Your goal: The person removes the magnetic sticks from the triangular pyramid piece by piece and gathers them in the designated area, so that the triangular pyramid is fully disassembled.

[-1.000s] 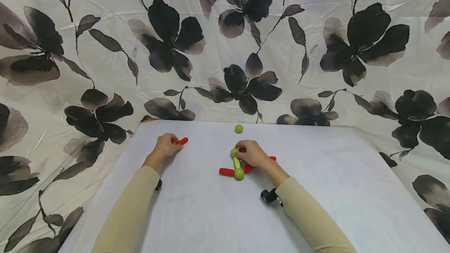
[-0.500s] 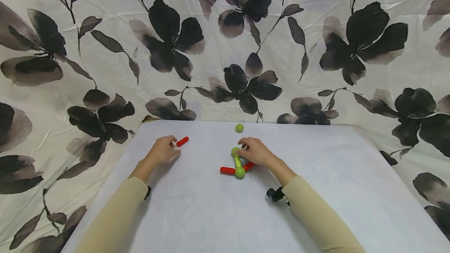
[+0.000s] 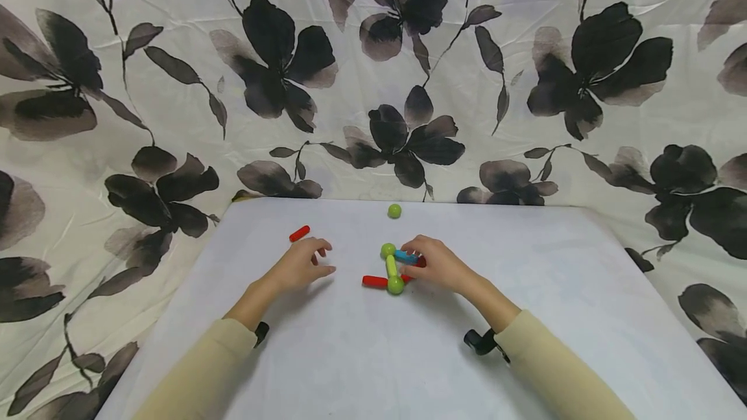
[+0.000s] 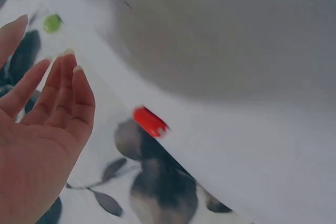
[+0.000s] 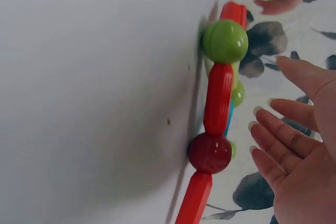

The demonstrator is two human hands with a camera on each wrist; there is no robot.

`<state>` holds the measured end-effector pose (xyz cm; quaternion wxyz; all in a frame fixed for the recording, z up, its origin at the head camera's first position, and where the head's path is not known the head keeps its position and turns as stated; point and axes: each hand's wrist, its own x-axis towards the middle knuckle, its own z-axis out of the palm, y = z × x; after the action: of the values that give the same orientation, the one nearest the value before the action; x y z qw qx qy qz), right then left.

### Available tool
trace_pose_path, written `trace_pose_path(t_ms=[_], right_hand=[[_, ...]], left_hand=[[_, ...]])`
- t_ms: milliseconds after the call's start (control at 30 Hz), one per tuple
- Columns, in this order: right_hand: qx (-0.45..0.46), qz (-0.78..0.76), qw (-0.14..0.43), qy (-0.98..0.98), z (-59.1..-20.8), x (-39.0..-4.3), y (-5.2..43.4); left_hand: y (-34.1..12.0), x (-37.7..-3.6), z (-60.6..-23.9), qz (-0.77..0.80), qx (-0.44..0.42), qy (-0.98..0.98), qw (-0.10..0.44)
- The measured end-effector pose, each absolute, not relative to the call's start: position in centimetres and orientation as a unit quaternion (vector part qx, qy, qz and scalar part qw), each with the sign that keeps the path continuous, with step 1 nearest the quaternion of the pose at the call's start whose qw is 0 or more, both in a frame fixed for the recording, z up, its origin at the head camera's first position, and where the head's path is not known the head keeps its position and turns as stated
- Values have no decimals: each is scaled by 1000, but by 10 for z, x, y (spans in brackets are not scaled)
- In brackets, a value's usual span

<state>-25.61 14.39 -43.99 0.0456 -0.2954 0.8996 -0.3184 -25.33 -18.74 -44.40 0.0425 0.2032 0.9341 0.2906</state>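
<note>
a loose short red plastic rod (image 3: 299,233) lies on the pale grey tabletop (image 3: 350,355) at about ten o'clock from the table's middle, apart from everything else; the left wrist view shows the same rod (image 4: 149,121) near the table's edge, with the flowered black-and-white cloth (image 3: 175,83) hanging behind it. just to its five o'clock the person's left hand (image 3: 300,266) hovers low over the table, fingers relaxed and spread, holding nothing, and in the left wrist view the hand (image 4: 39,129) shows an open palm. further right sits a small cluster of joined toy pieces: a yellow-green plastic rod (image 3: 390,268) runs between two green plastic balls, one at its twelve o'clock end (image 3: 388,250) and one at its six o'clock end (image 3: 395,285), with a second red rod (image 3: 374,281) sticking out toward nine o'clock and a light blue plastic rod (image 3: 405,256) reaching toward three o'clock. the right hand (image 3: 440,266) rests beside the cluster at its three o'clock, fingertips at the blue rod, though the head view does not settle whether they pinch it; in the right wrist view the hand (image 5: 296,150) is spread wide, just off the pieces, where a dark red ball (image 5: 209,152) also shows in the chain. a lone green ball (image 3: 394,210) sits at twelve o'clock, near the far edge.
</note>
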Motion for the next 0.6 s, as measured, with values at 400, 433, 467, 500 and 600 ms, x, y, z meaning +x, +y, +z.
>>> trace_pose_path(t_ms=[400, 433, 467, 500, 600], right_hand=[[-356, -292, 48, 886, -455, -243, 135], [-362, -288, 43, 885, -457, -243, 135], [-367, -286, 39, 884, -458, -243, 134], [-370, -285, 37, 883, -460, -244, 133], [-374, -288, 36, 881, -463, -245, 132]], left_hand=[[-143, -239, -452, 320, 243, 908, 122], [-140, -238, -453, 323, 248, 904, 129], [-137, -238, -454, 325, 254, 901, 133], [-135, -238, -455, 326, 260, 899, 137], [-129, -239, -458, 325, 270, 895, 145]])
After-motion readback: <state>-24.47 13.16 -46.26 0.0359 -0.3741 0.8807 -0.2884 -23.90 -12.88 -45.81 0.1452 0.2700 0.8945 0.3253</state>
